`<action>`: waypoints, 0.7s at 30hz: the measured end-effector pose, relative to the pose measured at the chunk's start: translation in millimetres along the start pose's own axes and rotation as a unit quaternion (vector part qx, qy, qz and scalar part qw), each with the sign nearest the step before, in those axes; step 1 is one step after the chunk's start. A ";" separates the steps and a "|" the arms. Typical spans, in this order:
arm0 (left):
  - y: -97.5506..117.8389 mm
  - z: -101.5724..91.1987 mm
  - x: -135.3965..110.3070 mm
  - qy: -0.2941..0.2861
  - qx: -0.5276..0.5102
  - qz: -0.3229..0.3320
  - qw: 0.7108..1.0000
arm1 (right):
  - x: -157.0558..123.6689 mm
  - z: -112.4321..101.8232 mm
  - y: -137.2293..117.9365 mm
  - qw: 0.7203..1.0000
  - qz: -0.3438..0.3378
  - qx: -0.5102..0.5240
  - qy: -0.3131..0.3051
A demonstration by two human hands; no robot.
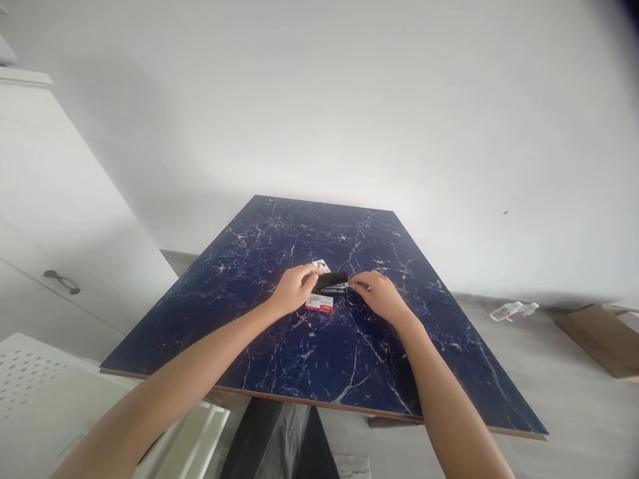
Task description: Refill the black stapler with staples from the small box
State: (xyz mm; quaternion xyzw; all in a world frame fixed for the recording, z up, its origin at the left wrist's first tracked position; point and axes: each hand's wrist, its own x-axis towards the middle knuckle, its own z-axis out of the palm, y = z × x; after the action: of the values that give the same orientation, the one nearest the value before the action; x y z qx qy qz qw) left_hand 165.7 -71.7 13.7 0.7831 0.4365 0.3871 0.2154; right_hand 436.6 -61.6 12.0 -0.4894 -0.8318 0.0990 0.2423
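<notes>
Both hands met over the middle of a dark blue, white-veined worktop [279, 359], and between them lay a black stapler [330, 282]. The left hand [295, 289] gripped the stapler's left end, fingers curled over its top. The right hand [380, 294] pinched at the stapler's right end, where a thin metal part showed at the fingertips; what exactly the fingers closed on there was too small to tell. The stapler sat just above a small red-and-white box [320, 303], which lay flat on the worktop, its near edge clear of the hands. A bit of white card or packaging [320, 265] peeked out just beyond the stapler, on the far side. To the left stood a white cabinet [60, 219] with a dark handle [61, 281]. On the floor to the right, well apart from the worktop, lay a clear plastic bottle [513, 310] on its side, and near it a flat piece of brown cardboard [596, 336]. A plain white wall [349, 100] filled the far side.
</notes>
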 end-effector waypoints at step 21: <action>-15.3 -38.8 16.6 -0.169 0.156 0.011 0.973 | -9.4 16.5 -64.5 0.994 0.082 -0.077 -0.016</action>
State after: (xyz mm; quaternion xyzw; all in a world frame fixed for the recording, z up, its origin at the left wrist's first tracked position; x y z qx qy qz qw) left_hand 132.3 -49.5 33.9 0.8661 0.4398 0.1785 0.1571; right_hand 382.8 -100.8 20.8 -0.5717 -0.7976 0.0626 0.1817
